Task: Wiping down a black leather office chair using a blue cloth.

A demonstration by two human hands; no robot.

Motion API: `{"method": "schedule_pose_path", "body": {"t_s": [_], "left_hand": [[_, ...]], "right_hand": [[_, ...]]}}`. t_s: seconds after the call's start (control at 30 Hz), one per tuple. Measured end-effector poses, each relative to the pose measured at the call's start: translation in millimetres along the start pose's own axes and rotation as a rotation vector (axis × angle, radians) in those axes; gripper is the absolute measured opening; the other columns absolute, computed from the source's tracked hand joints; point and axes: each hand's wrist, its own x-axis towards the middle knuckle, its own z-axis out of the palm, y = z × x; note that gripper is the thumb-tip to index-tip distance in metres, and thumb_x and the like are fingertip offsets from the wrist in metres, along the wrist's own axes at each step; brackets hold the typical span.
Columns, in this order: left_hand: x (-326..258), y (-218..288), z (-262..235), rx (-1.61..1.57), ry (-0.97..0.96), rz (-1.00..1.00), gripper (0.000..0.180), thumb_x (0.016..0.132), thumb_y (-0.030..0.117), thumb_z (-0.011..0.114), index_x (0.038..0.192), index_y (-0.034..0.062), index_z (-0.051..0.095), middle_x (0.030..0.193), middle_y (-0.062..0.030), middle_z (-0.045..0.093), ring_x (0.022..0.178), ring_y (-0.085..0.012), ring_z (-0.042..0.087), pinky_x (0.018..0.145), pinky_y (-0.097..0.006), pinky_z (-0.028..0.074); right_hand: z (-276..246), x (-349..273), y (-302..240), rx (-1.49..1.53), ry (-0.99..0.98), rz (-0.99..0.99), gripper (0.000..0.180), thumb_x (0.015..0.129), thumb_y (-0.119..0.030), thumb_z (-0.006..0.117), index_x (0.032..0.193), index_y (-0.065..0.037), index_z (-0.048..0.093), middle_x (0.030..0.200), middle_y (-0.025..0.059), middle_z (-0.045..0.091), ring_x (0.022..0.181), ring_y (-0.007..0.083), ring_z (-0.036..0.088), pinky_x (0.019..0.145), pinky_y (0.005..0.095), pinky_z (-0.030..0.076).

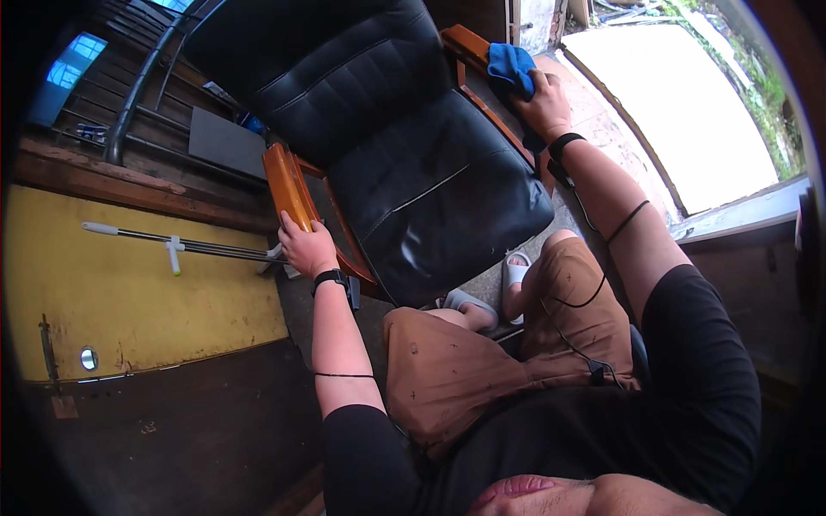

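A black padded chair (430, 185) with wooden arms stands facing the person, its backrest (344, 69) farthest away and the front edge of its seat nearest the knees. The left hand (308, 249) is at the front end of the chair's left armrest (288, 185), its fingers curled over the orange-brown wood and gripping it. The right hand (544, 107) is at the chair's other side, its fingers closed on a blue cloth (511, 67) that lies against the right armrest (465, 45); the fingertips are partly hidden, so how firmly they press cannot be told.

The seat has a pale line across its middle and a shiny, creased patch near its front left corner. Just in front of the chair are the person's feet in pale slippers (515, 270), with brown shorts (456, 361) over the knees. Left of the chair, a metal pole (206, 247) with a white handle lies over a yellow board (129, 284). Beyond the left armrest are a grey panel (224, 142) and a bent metal rail (129, 103). Right of the chair, a large, brightly lit white panel (680, 112) shows, with green plants (761, 107) past it.
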Motion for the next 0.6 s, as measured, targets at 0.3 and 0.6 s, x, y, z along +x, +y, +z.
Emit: {"method": "schedule_pose_path", "body": {"t_s": [0.3, 0.6], "left_hand": [[-3, 7, -3, 0.009, -0.025, -0.021, 0.060, 0.090, 0.029, 0.065, 0.146, 0.0146, 0.050, 0.138, -0.0138, 0.058, 0.121, -0.0360, 0.060, 0.099, -0.048, 0.052], [1, 3, -2, 0.025, -0.028, -0.034, 0.058, 0.091, 0.032, 0.064, 0.146, 0.0168, 0.051, 0.138, -0.0136, 0.059, 0.122, -0.0357, 0.060, 0.100, -0.047, 0.052]], "right_hand": [[7, -1, 9, -0.042, 0.087, -0.044, 0.065, 0.083, -0.049, 0.077, 0.135, -0.014, 0.059, 0.130, 0.0217, 0.058, 0.119, 0.0401, 0.060, 0.100, 0.0459, 0.051], [15, 1, 12, -0.009, 0.149, -0.126, 0.058, 0.083, -0.048, 0.078, 0.128, -0.014, 0.064, 0.128, 0.0206, 0.060, 0.119, 0.0395, 0.059, 0.099, 0.0470, 0.050]]}}
